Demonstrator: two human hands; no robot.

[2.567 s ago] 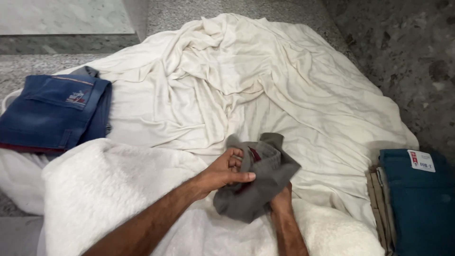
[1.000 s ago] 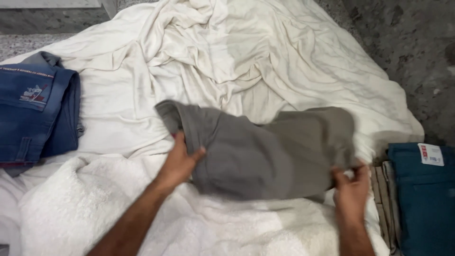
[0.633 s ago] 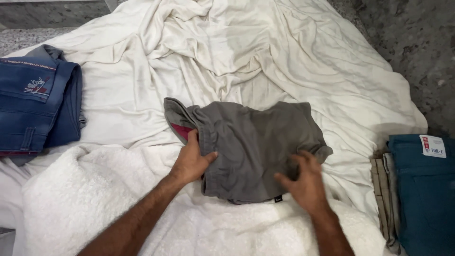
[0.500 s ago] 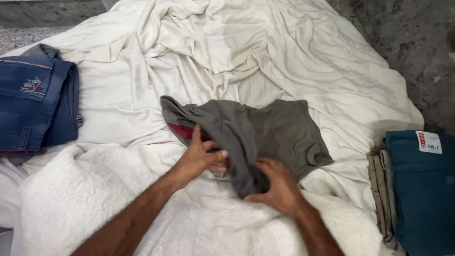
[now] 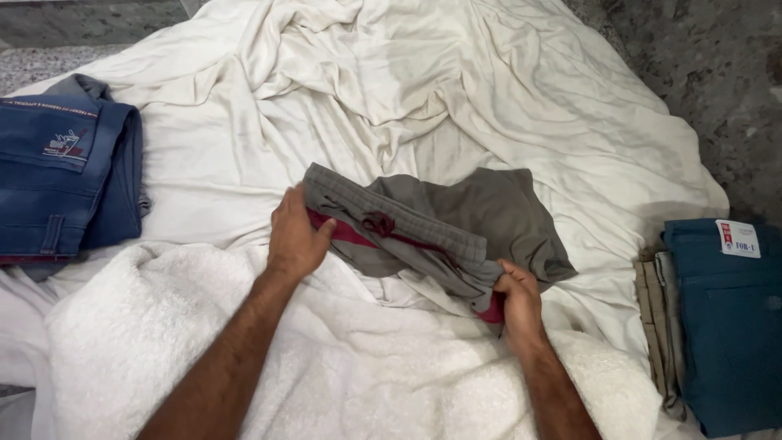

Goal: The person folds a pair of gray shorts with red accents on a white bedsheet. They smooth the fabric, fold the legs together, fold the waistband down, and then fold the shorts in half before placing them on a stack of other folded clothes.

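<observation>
Head view, single frame: grey shorts (image 5: 456, 224) lie on a rumpled cream sheet (image 5: 423, 90), stretched between both hands. The left hand (image 5: 295, 236) is closed on the waistband end, thumb over the ribbed elastic, where a dark red lining and a knotted red drawstring show just right of its fingers. The right hand (image 5: 515, 300) is pinched shut on the opposite end of the band, near the front of the bedding, with the leg fabric spread beyond and to the right of it. Judged from this grip, a clean fold calls for even tension along the waistband, the two ends kept level, and the loose legs smoothed flat on the sheet so no crease is trapped. The shorts look like soft knit jersey, limp and matte; the sheet is thin, smooth and heavily wrinkled. Under both forearms lies a thick white terry towel (image 5: 350, 375), nubby in texture. Well left of the left hand sit folded blue denim jeans (image 5: 65, 167), stiff and square-edged; right of the right hand, on speckled stone floor (image 5: 717, 90), rests a folded teal garment (image 5: 729, 326) over a beige one (image 5: 656, 326).
</observation>
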